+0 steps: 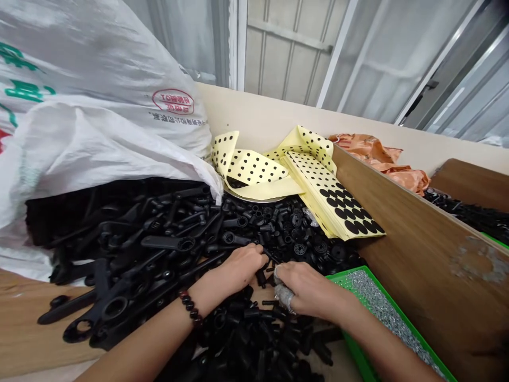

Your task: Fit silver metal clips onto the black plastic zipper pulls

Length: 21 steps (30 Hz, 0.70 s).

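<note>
My left hand (238,268), with a dark beaded bracelet (190,305) on its wrist, lies on a heap of black plastic parts (170,233). Its fingertips seem to pinch a small black part, though they partly hide it. My right hand (308,286) is close beside it, curled around a clump of small silver screws (284,296). Black lever-shaped handles (167,243) lie left of my hands, and round black pieces (298,233) lie beyond them. A green tray (345,272) of loose silver screws sits under my right forearm.
A white woven sack (99,132) spills the black parts at the left. Yellow sheets of black adhesive dots (334,204) lie beyond my hands. A wooden divider board (417,254) runs along the right, with an orange plastic bag (382,159) and more black parts (469,212) beyond it.
</note>
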Each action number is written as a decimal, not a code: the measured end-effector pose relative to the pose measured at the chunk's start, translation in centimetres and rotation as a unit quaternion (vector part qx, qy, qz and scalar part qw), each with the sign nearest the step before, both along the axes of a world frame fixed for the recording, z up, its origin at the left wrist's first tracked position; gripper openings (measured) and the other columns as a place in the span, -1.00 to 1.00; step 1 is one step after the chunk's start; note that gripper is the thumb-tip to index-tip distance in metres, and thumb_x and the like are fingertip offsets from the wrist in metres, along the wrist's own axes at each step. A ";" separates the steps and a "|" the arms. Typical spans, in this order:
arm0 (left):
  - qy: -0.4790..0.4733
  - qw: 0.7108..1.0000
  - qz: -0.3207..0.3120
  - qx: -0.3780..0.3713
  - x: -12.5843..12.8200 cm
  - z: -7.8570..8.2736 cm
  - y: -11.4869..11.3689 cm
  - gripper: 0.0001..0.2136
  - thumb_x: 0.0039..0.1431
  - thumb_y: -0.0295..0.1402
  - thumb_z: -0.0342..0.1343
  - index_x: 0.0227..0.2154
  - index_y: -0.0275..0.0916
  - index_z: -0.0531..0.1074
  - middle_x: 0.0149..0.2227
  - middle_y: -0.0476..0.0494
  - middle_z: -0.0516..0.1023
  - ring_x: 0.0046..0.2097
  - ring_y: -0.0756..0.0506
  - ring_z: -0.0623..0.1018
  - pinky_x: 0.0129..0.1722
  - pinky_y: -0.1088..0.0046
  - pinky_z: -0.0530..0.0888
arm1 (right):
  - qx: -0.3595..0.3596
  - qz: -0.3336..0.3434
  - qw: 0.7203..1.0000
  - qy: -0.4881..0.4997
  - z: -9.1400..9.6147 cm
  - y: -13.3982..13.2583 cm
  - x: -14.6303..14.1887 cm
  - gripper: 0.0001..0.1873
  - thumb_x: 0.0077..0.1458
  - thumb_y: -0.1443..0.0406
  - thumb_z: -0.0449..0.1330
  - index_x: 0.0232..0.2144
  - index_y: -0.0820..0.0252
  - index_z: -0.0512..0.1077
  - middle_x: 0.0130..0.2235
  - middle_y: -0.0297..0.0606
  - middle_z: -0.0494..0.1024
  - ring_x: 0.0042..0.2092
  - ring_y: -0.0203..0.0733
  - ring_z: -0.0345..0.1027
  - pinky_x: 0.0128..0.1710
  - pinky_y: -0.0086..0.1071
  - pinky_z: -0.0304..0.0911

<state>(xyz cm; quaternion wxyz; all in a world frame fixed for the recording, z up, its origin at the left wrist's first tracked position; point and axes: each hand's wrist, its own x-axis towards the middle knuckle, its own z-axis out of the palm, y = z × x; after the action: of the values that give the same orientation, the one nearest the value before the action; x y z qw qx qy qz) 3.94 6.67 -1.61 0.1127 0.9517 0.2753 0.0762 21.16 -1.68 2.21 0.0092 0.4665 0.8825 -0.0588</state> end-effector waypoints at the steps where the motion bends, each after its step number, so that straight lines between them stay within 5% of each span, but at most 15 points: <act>1: -0.003 1.000 0.000 -0.004 0.1 -0.2 0.1 -0.77 -0.02 -0.66 -0.02 -0.39 -0.22 0.41 -0.32 -0.13 0.44 -0.25 -0.13 0.44 -0.26 0.39 0.37 | -0.007 -0.015 0.999 0.032 0.1 -0.1 0.3 -0.87 -0.11 0.47 0.03 -0.44 0.19 0.23 -0.41 -0.30 0.41 -0.40 -0.24 0.25 -0.46 -0.43 0.01; 10: -0.073 0.994 0.017 -0.077 -0.7 2.2 -0.4 -0.86 0.00 -0.54 0.01 -0.36 -0.25 0.38 -0.41 -0.03 0.45 -0.35 -0.06 0.45 -0.36 0.50 0.34 | 0.015 -0.099 0.988 0.114 0.2 -0.2 0.8 -0.84 -0.12 0.48 -0.03 -0.48 0.14 0.09 -0.51 -0.41 0.28 -0.49 -0.31 0.12 -0.52 -0.45 -0.11; 21: -0.163 0.969 0.049 -0.178 -1.0 3.8 -4.3 -0.83 0.03 -0.47 0.01 -0.33 -0.22 0.47 -0.45 0.02 0.48 -0.39 -0.03 0.44 -0.38 0.54 0.32 | 0.040 -0.038 0.996 0.067 1.6 -1.7 -0.3 -0.74 -0.17 0.54 0.02 -0.39 0.17 0.19 -0.30 -0.26 0.28 -0.27 -0.19 0.16 -0.35 -0.40 0.08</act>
<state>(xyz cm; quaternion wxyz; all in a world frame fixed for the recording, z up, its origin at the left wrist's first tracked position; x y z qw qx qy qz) 2.90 2.42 2.16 0.3195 0.8765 0.3088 0.1852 20.89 -3.39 3.77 -0.0711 0.4949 0.8643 -0.0554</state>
